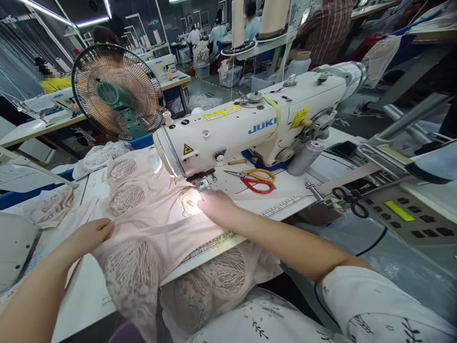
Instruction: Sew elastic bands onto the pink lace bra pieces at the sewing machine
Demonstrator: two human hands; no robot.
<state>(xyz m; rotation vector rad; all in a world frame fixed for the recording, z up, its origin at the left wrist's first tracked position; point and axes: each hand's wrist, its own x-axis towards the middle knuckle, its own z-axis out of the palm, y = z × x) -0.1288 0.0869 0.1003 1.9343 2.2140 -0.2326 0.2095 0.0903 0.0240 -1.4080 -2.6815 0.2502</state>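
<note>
Pale pink fabric with lace panels [143, 214] is spread over the sewing machine's bed and hangs over the front edge. My left hand [93, 233] grips its left side, fingers closed on the cloth. Close by the lit presser foot [203, 185], my right hand [218, 208] is closed, its fingertips pinching the fabric beside a lace panel; glare hides part of them. The white sewing machine [228, 126] stands over the cloth. To the right of the needle area lie scissors with one red and one orange handle [259, 182].
A grey thread cone [306, 157] stands at the machine's right. A control panel [403, 212] and metal tape holder [316, 190] are at the right edge. Behind the table is a large fan [116, 90]. More lace pieces [102, 155] lie at the left; other people sit farther back.
</note>
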